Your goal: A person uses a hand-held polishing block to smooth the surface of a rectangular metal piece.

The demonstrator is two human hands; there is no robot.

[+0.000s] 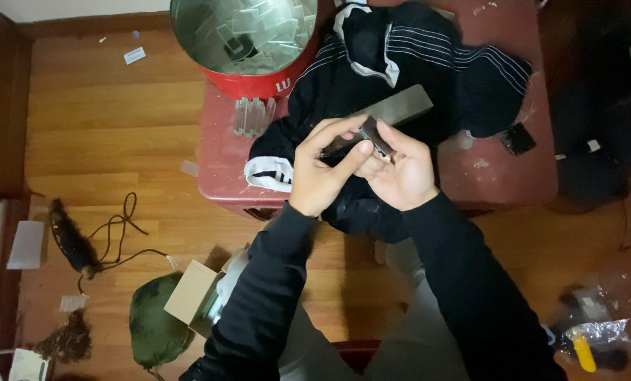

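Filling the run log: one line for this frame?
left hand: holds small dark part | right hand: supports it | under: black garment, red table

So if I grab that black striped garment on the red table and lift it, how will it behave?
The black striped garment lies rumpled in folds, so it would likely sag and drape. It looks like light knit fabric, probably easy to lift. The grey bar resting on it might slide off.

Home room, wooden floor (104, 106), low red table (499, 176), strewn clothing (428, 63)

Red tub (259, 83) of clear packets on red table (499, 176); cardboard box (192, 293), green cap (157, 328) on floor.
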